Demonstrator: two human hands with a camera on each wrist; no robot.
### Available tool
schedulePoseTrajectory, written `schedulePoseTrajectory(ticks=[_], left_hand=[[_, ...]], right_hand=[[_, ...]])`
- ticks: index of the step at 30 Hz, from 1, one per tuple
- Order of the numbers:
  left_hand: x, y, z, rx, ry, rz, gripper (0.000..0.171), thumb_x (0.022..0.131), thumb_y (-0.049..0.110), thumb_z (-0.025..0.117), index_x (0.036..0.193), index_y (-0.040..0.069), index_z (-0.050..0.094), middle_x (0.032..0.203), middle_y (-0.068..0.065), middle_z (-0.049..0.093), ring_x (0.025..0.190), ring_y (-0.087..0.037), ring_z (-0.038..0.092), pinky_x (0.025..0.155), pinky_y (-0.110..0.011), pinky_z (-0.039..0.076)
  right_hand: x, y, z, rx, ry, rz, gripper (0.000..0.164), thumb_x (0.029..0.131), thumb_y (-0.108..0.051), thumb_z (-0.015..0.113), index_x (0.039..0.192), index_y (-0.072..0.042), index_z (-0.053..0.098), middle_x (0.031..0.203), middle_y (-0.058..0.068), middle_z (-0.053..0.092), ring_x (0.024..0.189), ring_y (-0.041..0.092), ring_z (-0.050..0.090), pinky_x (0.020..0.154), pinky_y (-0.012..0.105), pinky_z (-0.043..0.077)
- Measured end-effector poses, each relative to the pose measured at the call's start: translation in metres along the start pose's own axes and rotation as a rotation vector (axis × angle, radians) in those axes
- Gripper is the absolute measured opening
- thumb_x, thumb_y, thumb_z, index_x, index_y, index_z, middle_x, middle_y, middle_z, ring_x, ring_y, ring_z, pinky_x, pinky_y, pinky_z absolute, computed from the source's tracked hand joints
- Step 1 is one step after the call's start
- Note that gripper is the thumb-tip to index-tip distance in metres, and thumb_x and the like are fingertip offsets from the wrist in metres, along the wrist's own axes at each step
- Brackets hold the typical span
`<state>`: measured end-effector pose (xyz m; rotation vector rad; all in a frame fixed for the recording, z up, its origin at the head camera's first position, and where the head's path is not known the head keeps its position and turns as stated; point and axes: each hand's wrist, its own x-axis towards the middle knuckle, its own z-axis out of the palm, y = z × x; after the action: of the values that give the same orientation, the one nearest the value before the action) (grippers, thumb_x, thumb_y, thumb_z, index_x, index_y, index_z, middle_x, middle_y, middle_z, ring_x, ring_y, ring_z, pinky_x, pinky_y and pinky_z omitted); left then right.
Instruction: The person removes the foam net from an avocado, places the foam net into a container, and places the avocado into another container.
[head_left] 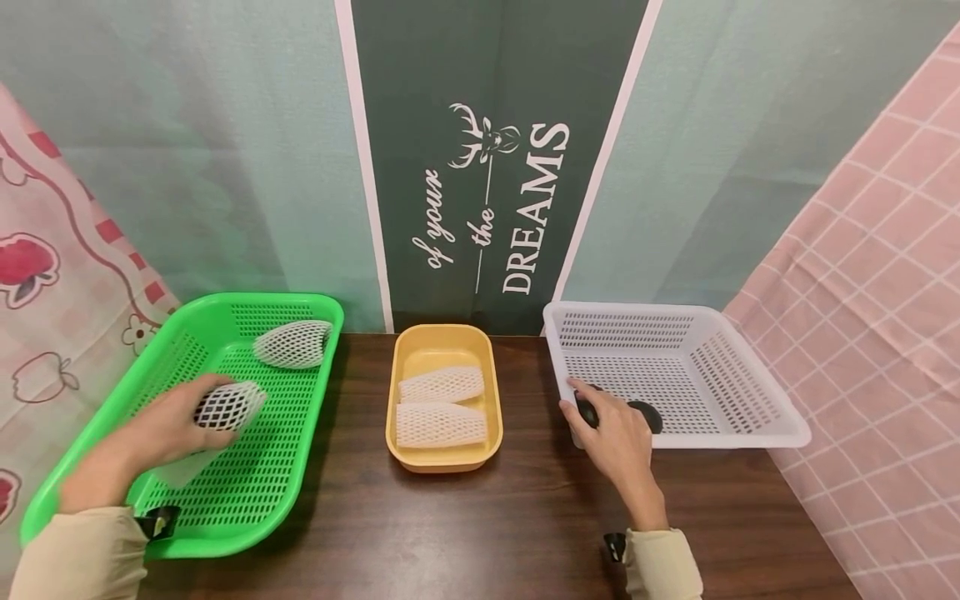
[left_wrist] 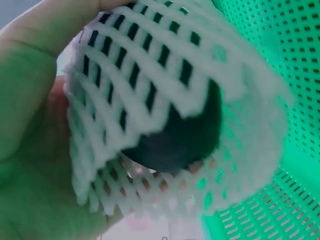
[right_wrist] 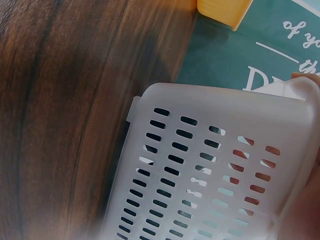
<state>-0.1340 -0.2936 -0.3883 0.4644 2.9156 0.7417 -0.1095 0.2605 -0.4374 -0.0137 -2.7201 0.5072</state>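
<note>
Over the green basket (head_left: 315, 450), my left hand (head_left: 168, 425) grips a white foam net sleeve (head_left: 236, 404) with a dark, smooth, rounded object (left_wrist: 180, 140) inside. The left wrist view looks into the sleeve's loose end, where part of the dark surface is bare. My right hand (head_left: 615, 433) reaches over the near left corner of the white basket (head_left: 750, 439). Its thumb and forefinger curl round a dark object (head_left: 587, 410), mostly hidden under the hand. More dark, rounded surface (head_left: 648, 416) shows beside the knuckles.
Another netted dark object (head_left: 294, 344) lies at the far end of the green basket. Between the baskets stands a yellow tray (head_left: 444, 464) with foam net sleeves (head_left: 441, 425) lying flat in it. Printed cloth (head_left: 465, 75) hangs behind the brown wooden table (head_left: 450, 533).
</note>
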Motion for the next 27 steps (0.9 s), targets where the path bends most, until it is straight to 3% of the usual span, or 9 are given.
schedulePoseTrajectory(ticks=[6,13,20,27], left_hand=[[0.003,0.014,0.001,-0.009,0.036,0.047,0.078,0.074,0.02,0.086,0.136,-0.005,0.046,0.107,-0.023,0.063,0.085,-0.023,0.059,0.063,-0.032,0.047],[0.005,0.043,0.001,0.032,0.061,0.052,0.08,0.077,0.023,0.083,0.143,0.003,0.043,0.128,-0.032,0.053,0.101,-0.038,0.059,0.07,-0.041,0.051],[0.003,0.075,0.008,0.103,0.094,0.09,0.079,0.077,0.026,0.082,0.144,0.012,0.044,0.124,-0.027,0.056,0.098,-0.035,0.06,0.069,-0.043,0.052],[0.0,0.102,0.018,0.133,0.097,0.125,0.083,0.077,0.027,0.081,0.148,0.013,0.039,0.137,-0.024,0.053,0.117,-0.046,0.056,0.087,-0.063,0.049]], right_hand=[[-0.001,-0.002,0.001,-0.004,-0.006,0.002,0.045,0.092,-0.051,0.062,0.132,-0.03,0.064,0.118,0.001,0.073,0.109,0.032,0.067,0.085,0.051,0.049],[0.0,0.0,0.0,-0.002,-0.003,0.006,0.045,0.092,-0.052,0.061,0.132,-0.031,0.064,0.118,0.0,0.073,0.108,0.031,0.067,0.084,0.05,0.048],[-0.002,0.002,0.0,0.006,0.001,0.002,0.045,0.092,-0.052,0.061,0.132,-0.031,0.064,0.118,0.0,0.073,0.11,0.031,0.067,0.086,0.05,0.048],[-0.003,0.003,0.0,0.012,0.004,-0.005,0.045,0.092,-0.051,0.062,0.132,-0.031,0.064,0.118,0.001,0.073,0.109,0.032,0.067,0.086,0.051,0.048]])
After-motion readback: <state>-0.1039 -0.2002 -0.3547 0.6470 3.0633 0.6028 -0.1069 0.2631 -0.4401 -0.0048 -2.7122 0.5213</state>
